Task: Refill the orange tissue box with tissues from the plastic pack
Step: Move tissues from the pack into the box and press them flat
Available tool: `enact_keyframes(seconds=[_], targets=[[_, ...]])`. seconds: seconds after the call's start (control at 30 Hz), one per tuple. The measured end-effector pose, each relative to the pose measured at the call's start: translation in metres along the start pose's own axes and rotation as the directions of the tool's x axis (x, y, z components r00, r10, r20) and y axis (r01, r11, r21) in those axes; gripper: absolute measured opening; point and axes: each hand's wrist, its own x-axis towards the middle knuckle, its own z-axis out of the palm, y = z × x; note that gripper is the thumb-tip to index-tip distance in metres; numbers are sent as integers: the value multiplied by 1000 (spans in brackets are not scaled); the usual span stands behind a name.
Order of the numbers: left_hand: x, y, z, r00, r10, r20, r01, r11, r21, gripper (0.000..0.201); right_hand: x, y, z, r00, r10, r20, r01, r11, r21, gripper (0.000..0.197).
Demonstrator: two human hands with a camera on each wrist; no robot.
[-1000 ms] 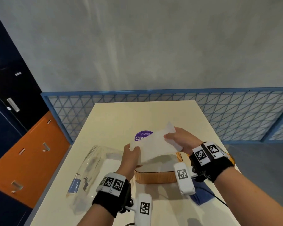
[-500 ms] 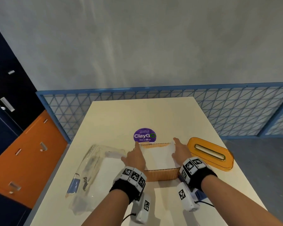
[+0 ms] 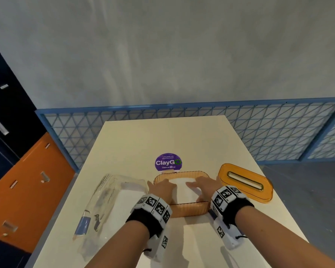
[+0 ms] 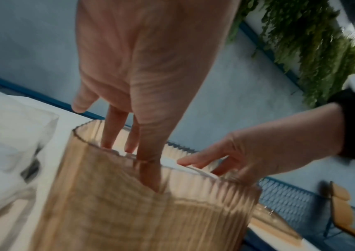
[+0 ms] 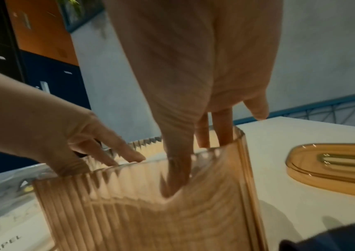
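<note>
The orange ribbed tissue box [image 3: 190, 210] stands open-topped on the table [image 3: 162, 136], with a white stack of tissues [image 3: 184, 192] lying inside it. My left hand [image 3: 163, 187] and right hand [image 3: 198, 185] both reach into the box, fingers straight, and press down on the tissues. In the left wrist view the left fingers [image 4: 144, 152] dip past the box rim [image 4: 129, 212]. The right wrist view shows the right fingers [image 5: 178, 166] behind the ribbed wall [image 5: 150, 217]. The clear plastic pack [image 3: 104, 202] lies left of the box.
The orange slotted lid [image 3: 246, 183] lies flat to the right of the box. A purple round sticker [image 3: 168, 162] sits just behind it. A blue mesh railing [image 3: 269, 132] runs past the table's far edge, and orange and dark cabinets [image 3: 27, 182] stand at the left.
A second ago both hands held the tissue stack above the box. They lowered it in, and now the fingers lie flat on it nearer the middle.
</note>
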Motion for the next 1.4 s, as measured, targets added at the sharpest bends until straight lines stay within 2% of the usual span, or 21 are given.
enact_keyframes(seconds=[0.13, 0.2, 0.3, 0.37, 0.43, 0.47, 0.53, 0.57, 0.6, 0.63, 0.7, 0.77, 0.8, 0.93, 1.17, 1.33, 1.4], targets=[[4, -7, 0, 998, -13, 56, 9, 998, 67, 54, 4, 0, 5, 998, 23, 64, -27, 998, 63, 66], [2, -5, 1, 999, -19, 49, 14, 994, 112, 54, 5, -2, 7, 996, 65, 55, -71, 989, 126, 61], [1, -4, 4, 1000, -16, -16, 19, 983, 185, 51, 0, -2, 5, 996, 32, 87, -38, 997, 63, 63], [1, -10, 5, 995, 11, -102, 1, 994, 112, 42, -5, -1, -1, 998, 17, 65, -19, 1000, 25, 64], [-6, -21, 3, 957, -14, -288, -23, 992, -126, 28, -8, 2, -5, 996, 1, -93, 3, 999, 47, 51], [-12, -28, 3, 916, -68, -396, -42, 964, -263, 25, -9, 5, -5, 975, -6, -220, 26, 996, 84, 42], [-25, -47, 6, 819, -247, -517, -43, 873, -486, 24, -12, 14, -2, 892, 32, -451, 62, 980, 191, 36], [-29, -58, 12, 792, -339, -508, -16, 820, -573, 24, -12, 19, -1, 857, 71, -510, 64, 968, 242, 36], [-32, -69, 20, 789, -406, -460, 32, 776, -630, 25, -12, 24, 1, 847, 112, -520, 52, 955, 291, 38], [-33, -80, 29, 810, -443, -386, 102, 753, -650, 25, -11, 29, 3, 866, 150, -477, 27, 939, 344, 42], [-32, -94, 49, 875, -454, -168, 283, 761, -583, 29, -9, 32, 6, 932, 188, -309, -34, 897, 441, 50], [-34, -96, 65, 894, -448, -10, 395, 798, -454, 36, -7, 31, 8, 963, 199, -181, -83, 860, 504, 55], [-34, -95, 70, 891, -453, 22, 422, 812, -403, 41, -6, 29, 9, 969, 199, -147, -96, 849, 519, 57], [-32, -83, 81, 871, -492, -13, 466, 833, -297, 54, -4, 29, 12, 971, 209, -120, -111, 829, 548, 58], [-29, -75, 89, 851, -516, -93, 476, 835, -276, 35, -5, 27, 13, 964, 225, -139, -123, 846, 519, 56], [-31, -67, 97, 869, -473, -147, 455, 879, -143, 37, -5, 26, 11, 966, 231, -113, -152, 869, 472, 58], [-32, -70, 95, 866, -473, -161, 451, 879, -155, 36, -5, 25, 10, 968, 228, -106, -154, 872, 464, 58]])
